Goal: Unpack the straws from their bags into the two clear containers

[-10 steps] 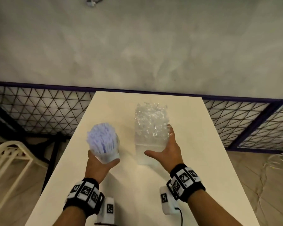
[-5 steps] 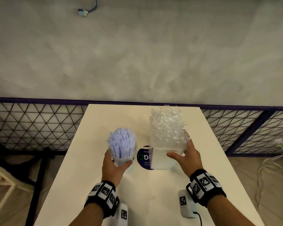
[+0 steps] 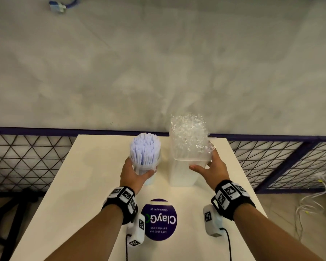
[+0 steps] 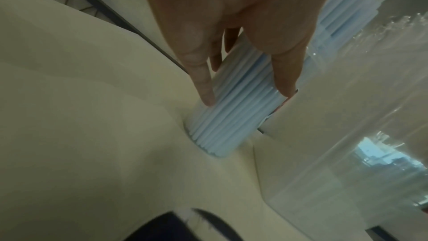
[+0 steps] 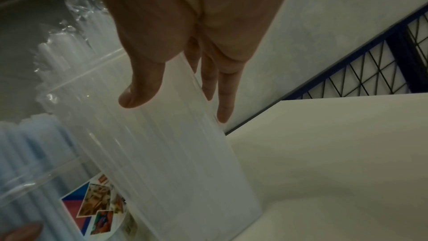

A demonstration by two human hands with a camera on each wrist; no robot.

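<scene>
Now the cream table (image 3: 94, 176) carries both clear containers near its far edge, just beside each other. The tall square container (image 3: 183, 174) holds clear straws (image 3: 188, 136), and the round container (image 3: 152, 178) holds blue straws (image 3: 145, 147). The right hand (image 3: 214, 172) grips the square one's upper corner, thumb on the front wall, fingers together on the side. The left hand (image 3: 134, 176) curls around the round one. A purple sticker (image 3: 159, 220) lies between the wrists.

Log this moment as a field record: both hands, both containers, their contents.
Left hand: grips round container, which stands on table
Round container contents: blue straws, upright
Right hand: thumb on near face, fingers on right side of rectangular container
Rectangular container contents: clear-wrapped straws, upright
Layout: containers side by side
Sticker: purple, between the wrists
</scene>
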